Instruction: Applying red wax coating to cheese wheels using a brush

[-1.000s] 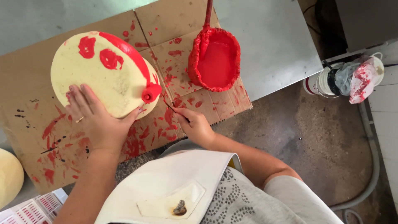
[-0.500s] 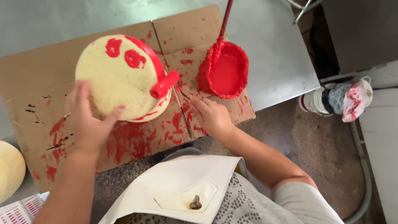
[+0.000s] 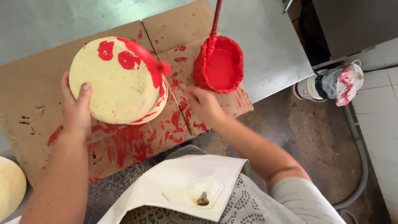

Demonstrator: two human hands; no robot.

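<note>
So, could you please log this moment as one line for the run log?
left hand: grips cream disc at its edge | right hand: blurred, beside red paint ladle | base: paint-spattered cardboard

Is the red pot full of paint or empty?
Not empty: red paint covers the inside of the pot. How deep it is, I cannot tell.

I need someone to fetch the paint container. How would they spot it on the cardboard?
On the paint-splashed cardboard sheet, look beside the pale round disc, at the far edge. The red pan is oval, crusted red, full of red paint, with a long handle.
</note>
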